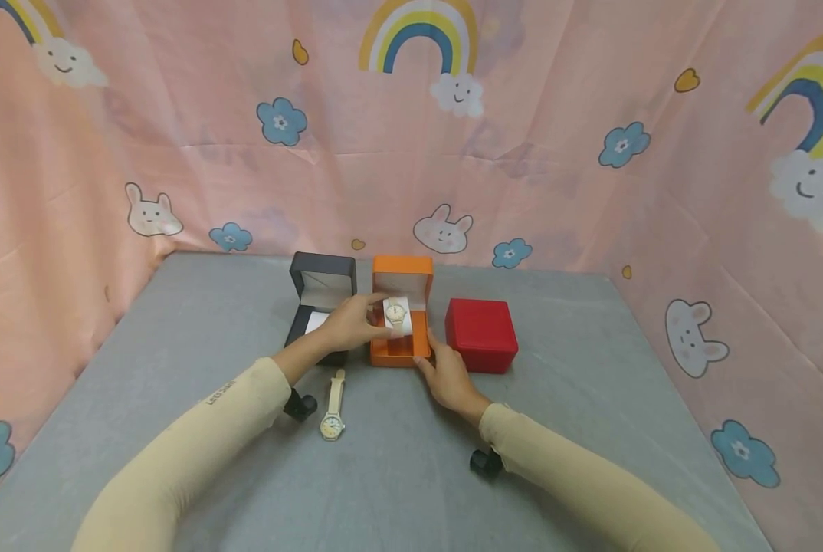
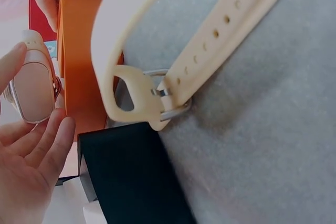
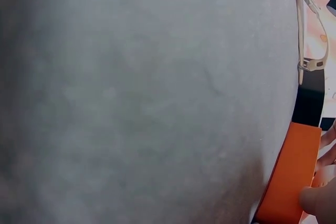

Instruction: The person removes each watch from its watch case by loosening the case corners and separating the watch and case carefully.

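My left hand (image 1: 351, 322) grips a wristwatch (image 1: 395, 313) set on a white cushion between thumb and fingers, over the open orange box (image 1: 392, 360). In the left wrist view the held watch (image 2: 35, 90) stands beside the orange box wall (image 2: 86, 61). My right hand (image 1: 450, 377) holds that box at its front right corner, with the thumb (image 3: 317, 200) against the front wall in the right wrist view. A second watch (image 1: 332, 426) with a cream strap lies on the table in front of the boxes, its strap buckled.
Left of the orange box stands an open black box (image 1: 323, 264) with a white piece (image 1: 314, 322) inside, partly behind my left hand. A closed red box (image 1: 482, 335) sits to the right. The grey table (image 1: 398, 468) backs onto a pink patterned curtain (image 1: 542, 199).
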